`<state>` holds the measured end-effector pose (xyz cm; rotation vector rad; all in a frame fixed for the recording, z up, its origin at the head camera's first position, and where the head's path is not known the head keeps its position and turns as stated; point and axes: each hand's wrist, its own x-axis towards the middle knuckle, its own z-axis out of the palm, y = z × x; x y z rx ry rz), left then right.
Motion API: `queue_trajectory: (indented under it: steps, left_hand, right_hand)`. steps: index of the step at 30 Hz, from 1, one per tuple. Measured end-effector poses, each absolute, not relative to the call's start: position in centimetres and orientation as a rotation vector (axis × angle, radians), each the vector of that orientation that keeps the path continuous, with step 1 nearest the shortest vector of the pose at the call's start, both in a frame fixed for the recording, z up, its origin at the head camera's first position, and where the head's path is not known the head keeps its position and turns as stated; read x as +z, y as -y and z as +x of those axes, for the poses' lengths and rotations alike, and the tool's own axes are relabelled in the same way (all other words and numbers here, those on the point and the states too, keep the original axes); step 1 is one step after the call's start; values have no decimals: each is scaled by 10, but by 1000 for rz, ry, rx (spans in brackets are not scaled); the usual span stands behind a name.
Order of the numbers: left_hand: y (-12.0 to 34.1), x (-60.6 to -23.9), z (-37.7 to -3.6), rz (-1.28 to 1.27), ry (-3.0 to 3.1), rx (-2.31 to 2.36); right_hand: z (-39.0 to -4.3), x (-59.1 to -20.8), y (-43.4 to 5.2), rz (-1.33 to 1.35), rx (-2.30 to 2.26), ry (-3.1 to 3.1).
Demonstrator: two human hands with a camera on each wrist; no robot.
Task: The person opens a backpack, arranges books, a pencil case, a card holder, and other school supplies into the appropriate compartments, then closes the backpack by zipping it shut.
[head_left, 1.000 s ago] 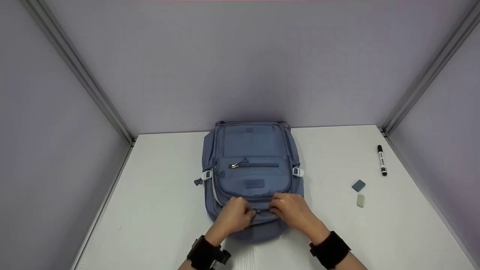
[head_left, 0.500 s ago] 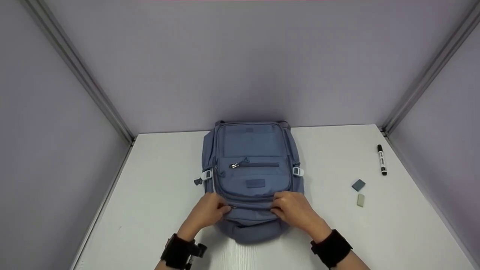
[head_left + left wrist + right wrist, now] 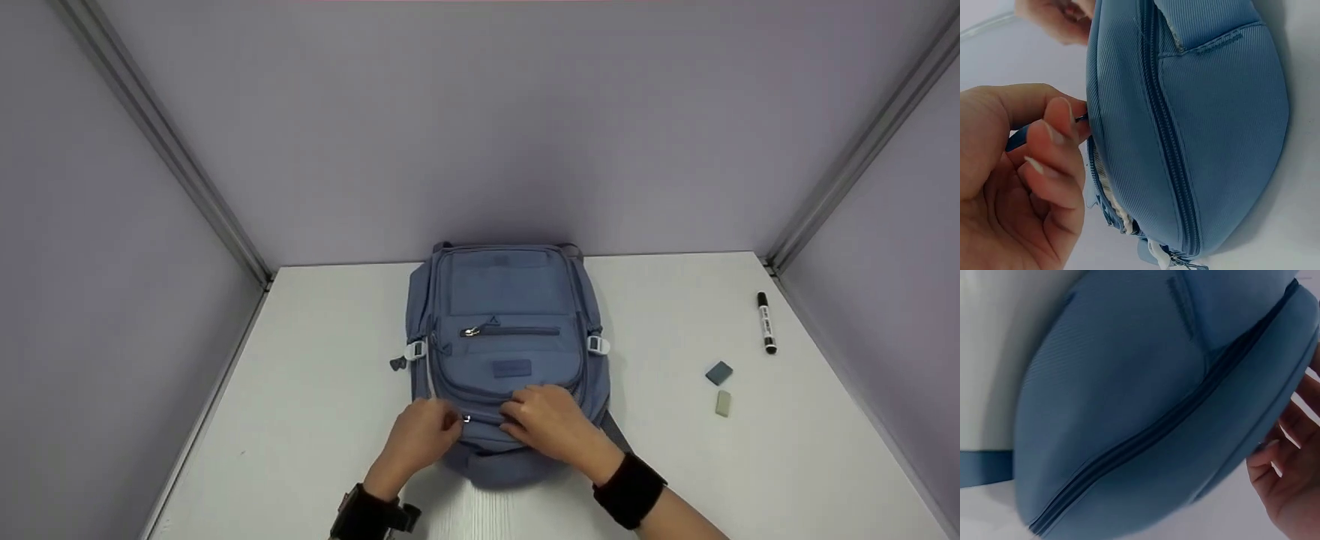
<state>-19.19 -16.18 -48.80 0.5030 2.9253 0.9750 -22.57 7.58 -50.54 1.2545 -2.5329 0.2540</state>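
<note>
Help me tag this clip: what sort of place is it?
Likely a staged recording booth, not a home: plain grey walls with metal corner rails enclose a white table holding a backpack, a marker and two erasers.
</note>
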Motion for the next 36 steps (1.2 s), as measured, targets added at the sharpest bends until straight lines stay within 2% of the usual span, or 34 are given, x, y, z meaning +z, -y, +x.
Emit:
queue_trajectory:
  steps: [6,19,36]
  left_hand:
    - [160,-490,-189,491,-3011,904]
    - [173,-483,-183,389,-3247,702]
    - [186,-497,-198,211,-3487,473]
  right_hand:
    - [-228,-510,-59,1304,170,2371]
    - [-231,-508,-58,1282,291,2227]
    - [-228,-507,-62,1290,306,2240]
